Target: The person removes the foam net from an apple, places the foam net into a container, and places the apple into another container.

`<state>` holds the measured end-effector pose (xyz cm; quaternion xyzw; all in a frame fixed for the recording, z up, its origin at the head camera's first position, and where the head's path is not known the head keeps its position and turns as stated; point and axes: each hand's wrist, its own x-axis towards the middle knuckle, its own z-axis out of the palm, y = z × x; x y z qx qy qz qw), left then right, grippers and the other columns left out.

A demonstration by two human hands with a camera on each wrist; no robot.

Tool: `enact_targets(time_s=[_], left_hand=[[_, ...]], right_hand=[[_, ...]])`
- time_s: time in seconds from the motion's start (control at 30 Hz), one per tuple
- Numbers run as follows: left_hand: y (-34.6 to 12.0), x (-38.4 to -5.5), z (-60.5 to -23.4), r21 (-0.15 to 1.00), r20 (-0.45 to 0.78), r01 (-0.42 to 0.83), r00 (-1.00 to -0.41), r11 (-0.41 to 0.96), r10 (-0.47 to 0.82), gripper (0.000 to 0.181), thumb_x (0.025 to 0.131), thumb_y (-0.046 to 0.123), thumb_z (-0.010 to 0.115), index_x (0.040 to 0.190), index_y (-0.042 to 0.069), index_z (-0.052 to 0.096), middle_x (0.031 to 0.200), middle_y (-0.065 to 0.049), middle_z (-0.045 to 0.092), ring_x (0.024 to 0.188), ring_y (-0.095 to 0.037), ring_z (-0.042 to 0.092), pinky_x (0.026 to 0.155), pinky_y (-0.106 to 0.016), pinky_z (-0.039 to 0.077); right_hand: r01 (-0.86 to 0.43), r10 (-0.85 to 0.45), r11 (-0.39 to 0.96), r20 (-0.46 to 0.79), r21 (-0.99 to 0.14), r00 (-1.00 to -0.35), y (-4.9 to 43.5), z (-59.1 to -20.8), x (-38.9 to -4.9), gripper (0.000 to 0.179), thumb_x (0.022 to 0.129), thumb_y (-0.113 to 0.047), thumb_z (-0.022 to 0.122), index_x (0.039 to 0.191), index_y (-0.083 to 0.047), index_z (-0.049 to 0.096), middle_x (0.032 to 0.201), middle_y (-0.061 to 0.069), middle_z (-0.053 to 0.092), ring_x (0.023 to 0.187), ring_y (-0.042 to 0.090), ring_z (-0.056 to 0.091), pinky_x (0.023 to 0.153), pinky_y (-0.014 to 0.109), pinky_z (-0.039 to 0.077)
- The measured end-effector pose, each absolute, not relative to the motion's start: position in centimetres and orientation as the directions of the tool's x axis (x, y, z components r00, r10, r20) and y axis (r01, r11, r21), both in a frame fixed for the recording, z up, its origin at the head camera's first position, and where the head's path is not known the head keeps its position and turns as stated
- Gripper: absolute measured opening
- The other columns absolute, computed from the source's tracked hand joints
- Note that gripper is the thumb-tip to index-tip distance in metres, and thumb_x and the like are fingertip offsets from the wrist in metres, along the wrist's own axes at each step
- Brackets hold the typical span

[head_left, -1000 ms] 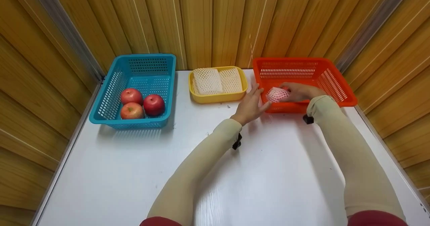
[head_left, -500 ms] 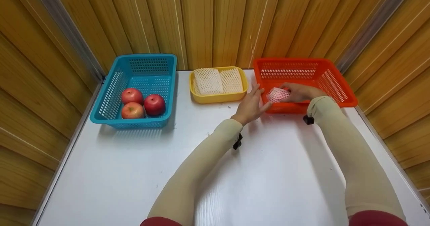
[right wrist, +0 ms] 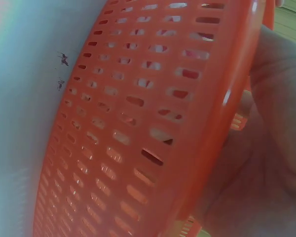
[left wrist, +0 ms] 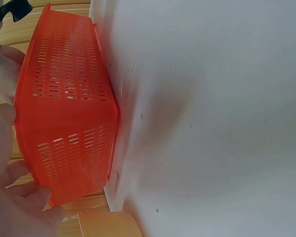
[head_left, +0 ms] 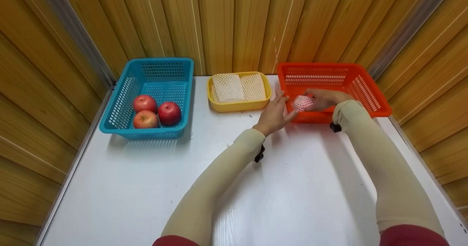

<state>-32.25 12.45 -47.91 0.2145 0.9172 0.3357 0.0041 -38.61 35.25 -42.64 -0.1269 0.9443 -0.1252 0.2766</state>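
In the head view my right hand reaches into the red basket and grips an apple in a white foam net near the basket's left front corner. White net and red skin show in patches through the slots of the basket wall in the right wrist view. My left hand touches the basket's rim at that same corner, fingers spread along the left side and thumb towards the front. The left wrist view shows those fingertips against the rim. The apple's underside is hidden.
A yellow tray with white foam nets stands between the two baskets, close to my left hand. At the left, a blue basket holds three red apples. Wood-patterned walls enclose the white table.
The head view has shifted very slightly. Both hands stay at the red basket's corner, and the netted apple sits a little differently in my right hand's grip, its pointed net end now less visible.
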Motion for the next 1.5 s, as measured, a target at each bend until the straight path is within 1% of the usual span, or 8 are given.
enact_targets(time_s=[0.2,0.43,0.63,0.8,0.9,1.1,1.27,1.5], left_hand=[[12.5,-32.4,-47.9,0.628,0.119,0.366,-0.917,0.686,0.381,0.072,0.098,0.053,0.063,0.156,0.015,0.043,0.169,0.0,0.025,0.151,-0.019,0.034,0.119,-0.033,0.034],[12.6,-32.4,-48.0,0.614,0.113,0.367,-0.917,0.699,0.382,0.071,0.098,0.055,0.061,0.155,0.016,0.044,0.169,0.001,0.025,0.151,-0.018,0.034,0.119,-0.033,0.033],[12.7,-32.4,-48.0,0.605,0.116,0.375,-0.914,0.702,0.388,0.071,0.099,0.055,0.06,0.155,0.016,0.044,0.169,0.001,0.025,0.15,-0.019,0.035,0.119,-0.034,0.033],[12.7,-32.4,-47.9,0.626,0.099,0.353,-0.921,0.696,0.378,0.071,0.098,0.055,0.061,0.156,0.017,0.043,0.169,0.003,0.025,0.151,-0.018,0.033,0.119,-0.033,0.034],[12.6,-32.4,-47.9,0.617,0.115,0.368,-0.917,0.696,0.383,0.071,0.098,0.054,0.062,0.155,0.015,0.044,0.169,0.0,0.027,0.151,-0.018,0.034,0.118,-0.033,0.034],[12.6,-32.5,-48.0,0.608,0.14,0.392,-0.909,0.69,0.393,0.07,0.099,0.054,0.061,0.153,0.012,0.046,0.168,-0.003,0.029,0.15,-0.019,0.036,0.117,-0.032,0.035],[12.6,-32.5,-48.0,0.613,0.129,0.385,-0.91,0.69,0.394,0.07,0.099,0.054,0.06,0.153,0.013,0.046,0.168,-0.002,0.027,0.15,-0.019,0.035,0.118,-0.033,0.035],[12.6,-32.5,-48.1,0.622,0.111,0.371,-0.913,0.689,0.391,0.07,0.099,0.055,0.06,0.155,0.015,0.044,0.169,0.0,0.025,0.151,-0.019,0.033,0.119,-0.035,0.034]], right_hand=[[-0.127,-0.245,0.961,-0.538,-0.247,-0.807,35.0,-42.2,-38.8,0.078,0.095,-0.049,0.069,0.16,-0.024,0.034,0.151,0.021,0.04,0.129,0.044,0.038,0.105,0.073,0.032],[-0.086,-0.23,0.958,-0.554,-0.274,-0.8,34.4,-41.8,-38.8,0.079,0.089,-0.051,0.075,0.156,-0.029,0.039,0.142,0.017,0.041,0.124,0.042,0.038,0.096,0.063,0.041],[-0.1,-0.253,0.951,-0.546,-0.294,-0.798,34.3,-41.8,-38.9,0.08,0.087,-0.051,0.078,0.153,-0.029,0.041,0.138,0.016,0.041,0.122,0.04,0.038,0.09,0.057,0.043],[-0.142,-0.271,0.953,-0.54,-0.269,-0.797,34.1,-41.6,-39.0,0.077,0.088,-0.051,0.076,0.153,-0.029,0.041,0.13,0.018,0.046,0.111,0.039,0.047,0.079,0.049,0.048],[-0.162,-0.287,0.949,-0.536,-0.27,-0.794,34.1,-41.5,-39.0,0.074,0.091,-0.046,0.075,0.153,-0.027,0.04,0.13,0.018,0.047,0.112,0.04,0.047,0.083,0.051,0.049],[-0.172,-0.307,0.94,-0.51,-0.295,-0.803,34.3,-40.8,-39.1,0.07,0.092,-0.041,0.076,0.151,-0.024,0.041,0.139,0.018,0.046,0.124,0.043,0.041,0.099,0.069,0.042],[-0.218,-0.342,0.93,-0.478,-0.296,-0.81,34.7,-40.5,-39.0,0.07,0.093,-0.038,0.076,0.151,-0.021,0.041,0.142,0.018,0.047,0.126,0.044,0.044,0.101,0.072,0.04],[-0.197,-0.335,0.926,-0.461,-0.322,-0.822,34.8,-39.8,-38.8,0.078,0.093,-0.037,0.076,0.157,-0.02,0.035,0.149,0.02,0.041,0.131,0.046,0.04,0.104,0.075,0.035]])
